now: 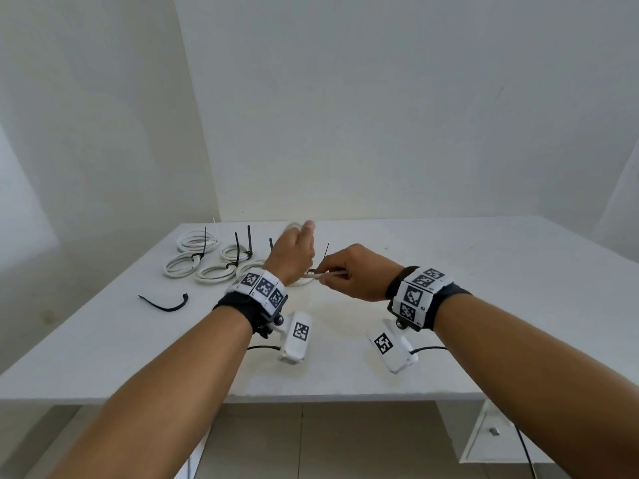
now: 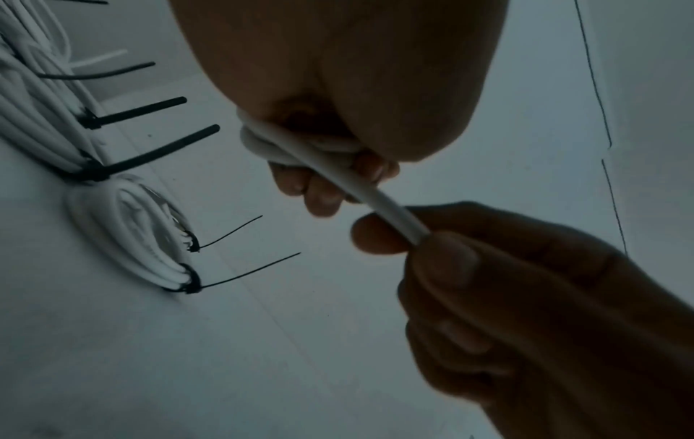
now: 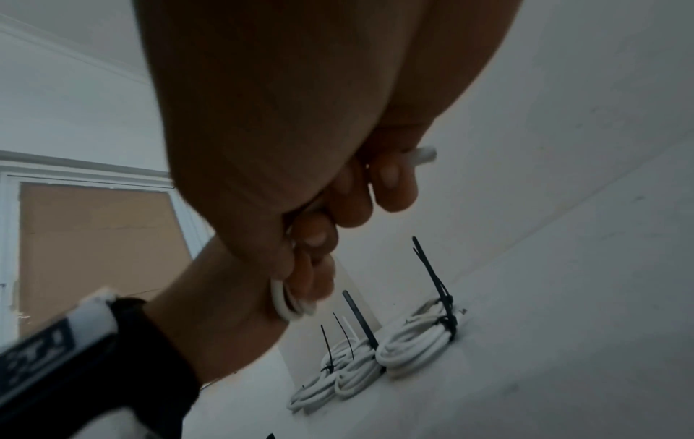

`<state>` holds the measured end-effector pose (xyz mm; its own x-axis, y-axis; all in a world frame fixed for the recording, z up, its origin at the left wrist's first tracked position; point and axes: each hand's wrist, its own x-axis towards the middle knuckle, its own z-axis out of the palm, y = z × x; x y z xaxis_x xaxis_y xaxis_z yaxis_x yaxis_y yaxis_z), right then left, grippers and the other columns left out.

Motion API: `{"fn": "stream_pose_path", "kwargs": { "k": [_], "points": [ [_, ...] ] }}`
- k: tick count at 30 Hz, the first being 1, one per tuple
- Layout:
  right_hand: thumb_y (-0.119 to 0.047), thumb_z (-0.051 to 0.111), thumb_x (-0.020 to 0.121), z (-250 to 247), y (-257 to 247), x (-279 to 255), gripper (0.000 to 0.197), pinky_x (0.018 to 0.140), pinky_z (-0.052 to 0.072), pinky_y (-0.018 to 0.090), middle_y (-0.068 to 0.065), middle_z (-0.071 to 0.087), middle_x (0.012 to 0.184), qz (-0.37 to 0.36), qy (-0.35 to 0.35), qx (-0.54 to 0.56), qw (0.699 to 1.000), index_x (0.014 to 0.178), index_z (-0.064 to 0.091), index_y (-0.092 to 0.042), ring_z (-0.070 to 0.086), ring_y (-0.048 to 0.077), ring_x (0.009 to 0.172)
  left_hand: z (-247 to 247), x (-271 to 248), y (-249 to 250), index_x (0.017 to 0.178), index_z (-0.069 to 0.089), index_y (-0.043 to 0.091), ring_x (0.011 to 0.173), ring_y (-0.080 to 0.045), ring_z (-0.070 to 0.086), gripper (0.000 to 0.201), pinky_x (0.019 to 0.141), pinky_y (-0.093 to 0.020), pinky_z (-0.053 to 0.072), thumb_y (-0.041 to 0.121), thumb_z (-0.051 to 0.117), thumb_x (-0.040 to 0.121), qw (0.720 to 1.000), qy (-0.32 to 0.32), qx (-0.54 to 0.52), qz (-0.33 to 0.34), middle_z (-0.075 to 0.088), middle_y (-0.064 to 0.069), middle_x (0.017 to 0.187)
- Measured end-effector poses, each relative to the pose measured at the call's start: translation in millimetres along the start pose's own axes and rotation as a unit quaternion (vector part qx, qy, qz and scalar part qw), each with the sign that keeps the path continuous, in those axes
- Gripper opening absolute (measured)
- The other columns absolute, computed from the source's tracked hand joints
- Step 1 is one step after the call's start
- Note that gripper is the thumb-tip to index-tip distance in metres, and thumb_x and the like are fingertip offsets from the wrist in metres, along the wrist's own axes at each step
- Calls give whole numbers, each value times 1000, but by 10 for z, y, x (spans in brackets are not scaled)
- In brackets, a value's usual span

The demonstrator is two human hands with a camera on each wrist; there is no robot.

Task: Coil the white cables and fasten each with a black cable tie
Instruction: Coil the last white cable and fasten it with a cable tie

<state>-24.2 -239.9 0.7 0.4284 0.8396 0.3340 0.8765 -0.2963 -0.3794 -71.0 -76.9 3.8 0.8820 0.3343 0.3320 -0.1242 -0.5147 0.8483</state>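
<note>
Between both hands (image 1: 320,267), white cable (image 1: 328,274)

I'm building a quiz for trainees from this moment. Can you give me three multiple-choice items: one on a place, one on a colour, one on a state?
1. Where does the loose cable tie lie?
A. On the table, left of the left hand
B. Right of the right hand
C. Around a coil

2. What colour is the cable held between both hands?
A. Black
B. Grey
C. White

3. What is the right hand doing?
A. Resting flat
B. Pinching the cable's end
C. Pulling a tie

Answers: 1 A, it lies alone near the tied coils; 2 C, the left wrist view shows it white; 3 B, thumb and fingers close on the end.
</note>
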Motion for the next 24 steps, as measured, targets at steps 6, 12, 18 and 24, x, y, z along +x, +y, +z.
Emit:
{"fn": "stream_pose_path", "kwargs": {
  "k": [6, 12, 18, 24],
  "points": [
    [-11, 67, 86, -299, -58, 26, 17, 55, 40, 13, -21, 63, 63, -36, -6, 5, 999, 96, 77, -20, 55, 5, 57, 39, -108, -21, 70, 45, 13, 46, -14, 31, 77, 46, -24, 23, 82, 15, 86, 969, -237, -32, -56, 37, -3, 56],
    [-24, 79, 84, -578, 73, 30, 7, 63, 47, 18, -4, 74, 77, 8, 105, 124, 987, 88, 77, -19, 59, 6, 63, -78, -170, 86, 66, 25, 19, 44, -9, 12, 58, 44, -23, 10, 72, 48, 78, 928, -322, -174, -71, 19, 5, 53],
    [-14, 69, 92, -233, 74, 32, 16, 68, 56, 34, -7, 75, 92, 3, 221, 268, 938, 96, 77, -28, 65, 16, 78, -63, -176, 173, 58, 33, 20, 36, -8, 9, 47, 45, -28, 7, 50, 40, 94, 884, -310, -347, -58, 20, 10, 41],
    [-5, 56, 98, 164, 22, -67, 32, 86, 59, 41, 10, 73, 115, 16, 249, 381, 890, 129, 63, -13, 70, 23, 105, -23, -251, 151, 58, 22, 21, 28, -10, 17, 48, 42, -22, 27, 44, 39, 96, 851, -294, -433, -50, 12, 5, 39]
  ]
}}
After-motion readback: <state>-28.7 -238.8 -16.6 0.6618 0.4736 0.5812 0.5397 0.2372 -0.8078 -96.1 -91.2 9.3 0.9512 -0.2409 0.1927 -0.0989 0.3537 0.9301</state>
